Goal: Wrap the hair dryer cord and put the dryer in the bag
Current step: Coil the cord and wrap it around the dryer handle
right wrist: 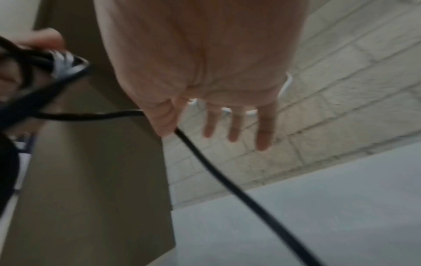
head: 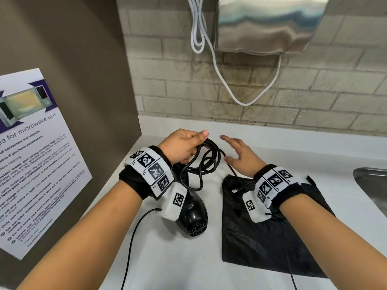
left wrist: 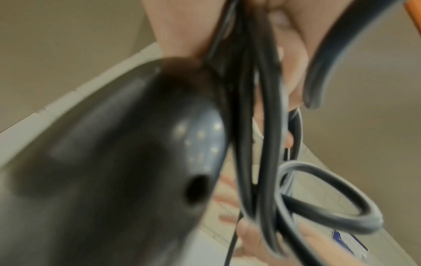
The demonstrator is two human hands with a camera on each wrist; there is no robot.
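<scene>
My left hand [head: 184, 145] grips several loops of the black cord [head: 209, 161] just above the white counter. The black hair dryer [head: 193, 214] hangs or stands below that hand, its handle rising toward the palm. Close up, the left wrist view shows the dryer [left wrist: 114, 162] and the bunched cord [left wrist: 266, 126] blurred. My right hand [head: 235, 150] hovers to the right of the coil with straight, spread fingers [right wrist: 263, 133]. The cord [right wrist: 227, 180] runs past the thumb and down to the plug [head: 235, 190]. The plug lies on the flat black bag [head: 261, 237].
A steel sink [head: 372, 185] sits at the right edge of the counter [head: 167, 264]. A metal hand dryer [head: 268, 24] with a white cable [head: 219, 76] hangs on the brick wall. A brown panel with a microwave poster [head: 35, 155] closes the left side.
</scene>
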